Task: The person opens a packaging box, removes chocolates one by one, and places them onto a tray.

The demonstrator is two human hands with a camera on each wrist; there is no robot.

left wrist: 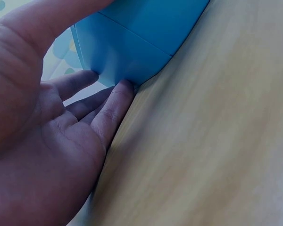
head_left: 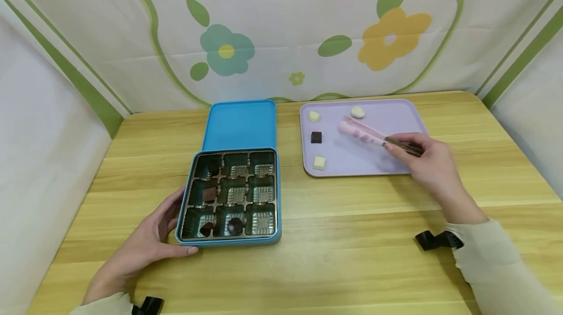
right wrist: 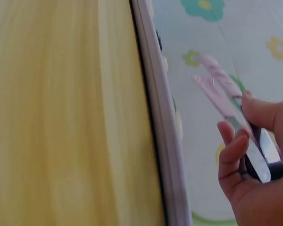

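Observation:
My left hand [head_left: 147,239] holds the near left corner of a blue box [head_left: 229,242], thumb along its front and fingers at its left side. Fingertips touch the blue wall in the left wrist view. A dark nine-compartment insert holds several chocolates, among them a round dark one [head_left: 235,226] and a brown square [head_left: 209,194]. With my right hand [head_left: 433,163] I grip pink-tipped tongs [head_left: 365,134] above the lilac tray [head_left: 374,163]. The tong tips are apart in the right wrist view, with nothing between them, near a white chocolate [head_left: 357,111].
Along the tray's left side lie a white heart-shaped chocolate [head_left: 313,116], a dark square chocolate [head_left: 316,137] and a white square one [head_left: 319,163]. A blue lid [head_left: 242,124] lies behind the box. A floral cloth [head_left: 281,26] rises behind the wooden table [head_left: 334,246].

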